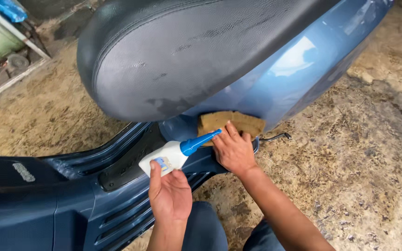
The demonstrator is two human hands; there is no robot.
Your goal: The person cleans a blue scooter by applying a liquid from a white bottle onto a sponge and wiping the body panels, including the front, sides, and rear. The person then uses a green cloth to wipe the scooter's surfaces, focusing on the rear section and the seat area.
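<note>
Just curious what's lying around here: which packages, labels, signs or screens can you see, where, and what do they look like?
Glue bottle: in the left hand, white, squat, with a long blue nozzle.
Bottle label: on the bottle's side, small, blue and orange.
Badge: on the scooter's dark blue panel, far left, pale, elongated.

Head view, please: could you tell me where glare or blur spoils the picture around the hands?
Head view: a pale glare patch sits on the glossy blue scooter side panel; the black leather seat shows soft sheen; the left hand, white glue bottle with blue nozzle, right hand and brown sandpaper piece look sharp, evenly lit.
</note>
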